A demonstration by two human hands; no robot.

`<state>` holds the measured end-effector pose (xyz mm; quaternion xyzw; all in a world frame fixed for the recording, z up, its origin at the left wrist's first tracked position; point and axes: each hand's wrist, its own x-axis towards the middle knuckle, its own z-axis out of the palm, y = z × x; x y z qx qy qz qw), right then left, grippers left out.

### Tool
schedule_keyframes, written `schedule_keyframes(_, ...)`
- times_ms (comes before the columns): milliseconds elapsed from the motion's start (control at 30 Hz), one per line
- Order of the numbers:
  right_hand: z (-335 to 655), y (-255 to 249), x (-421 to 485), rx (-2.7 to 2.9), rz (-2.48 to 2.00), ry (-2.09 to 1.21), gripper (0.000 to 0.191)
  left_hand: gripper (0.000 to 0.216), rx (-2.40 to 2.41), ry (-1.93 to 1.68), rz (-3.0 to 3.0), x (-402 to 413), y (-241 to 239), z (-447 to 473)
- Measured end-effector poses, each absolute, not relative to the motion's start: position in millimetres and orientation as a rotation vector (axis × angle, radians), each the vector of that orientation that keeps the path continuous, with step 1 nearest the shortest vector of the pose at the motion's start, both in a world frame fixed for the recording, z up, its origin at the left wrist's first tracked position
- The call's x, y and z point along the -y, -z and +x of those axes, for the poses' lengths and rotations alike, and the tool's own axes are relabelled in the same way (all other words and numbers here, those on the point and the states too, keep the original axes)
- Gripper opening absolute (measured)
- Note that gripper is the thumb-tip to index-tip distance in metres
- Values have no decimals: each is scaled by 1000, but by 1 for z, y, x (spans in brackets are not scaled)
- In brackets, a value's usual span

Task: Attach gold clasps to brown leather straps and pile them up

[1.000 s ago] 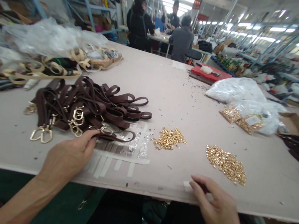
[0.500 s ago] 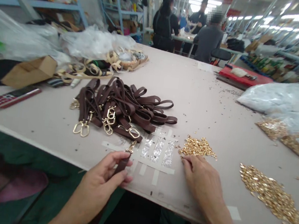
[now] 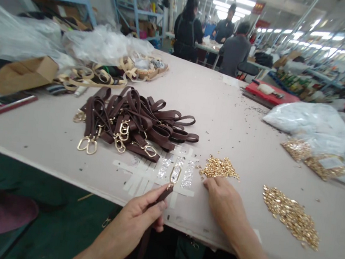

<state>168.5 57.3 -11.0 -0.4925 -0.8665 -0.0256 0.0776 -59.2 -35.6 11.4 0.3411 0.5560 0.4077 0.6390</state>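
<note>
My left hand [image 3: 137, 217] is closed around the end of a dark brown strap [image 3: 164, 194], whose gold snap hook [image 3: 175, 174] points away over the taped strips. The rest of this strap hangs below the table edge. My right hand [image 3: 224, 204] has its fingertips pressed together at the near edge of a pile of small gold metal pieces [image 3: 220, 167]; whatever they pinch is hidden. Beyond my left hand lies a heap of brown straps [image 3: 139, 117] with gold hooks. Clear plastic strips [image 3: 188, 173], held by pale tape, lie between my hands.
A second pile of gold pieces [image 3: 292, 216] lies at the right, with plastic bags [image 3: 313, 120] behind it. A red board [image 3: 271, 93] lies at the back. A calculator [image 3: 4, 104], cardboard piece [image 3: 26, 73] and more plastic bags [image 3: 98, 44] occupy the left. Several people work beyond.
My left hand has brought the strap end to the right, and its hook now lies over the plastic strips. My right hand stays at the gold pile. The view has shifted slightly right.
</note>
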Motion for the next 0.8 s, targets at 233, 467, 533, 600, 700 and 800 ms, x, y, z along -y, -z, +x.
schedule_keyframes(233, 181, 8, -46, 2275, -1491, -305, 16, 38, -1236, -970, 852, 31, -10, -39)
schedule_keyframes(467, 172, 9, -9, 1464, -1314, -1285, 27, 27, -1203, -1015, 826, 21, -1, -10)
schedule_keyframes(533, 168, 14, -4, 1287, -1299, -1369, 28, 23, -1173, -1041, 826, 19, 2, -2)
schedule_keyframes(600, 167, 17, -3, 1194, -1305, -1392, 29, 20, -1155, -1064, 811, 16, 4, 4)
schedule_keyframes(700, 168, 15, -1, 1240, -1284, -1394, 26, 19, -1111, -1067, 792, 14, 4, 10)
schedule_keyframes(800, 166, 9, 5, 1315, -1248, -1362, 21, 20, -1021, -1074, 774, 15, 4, 13)
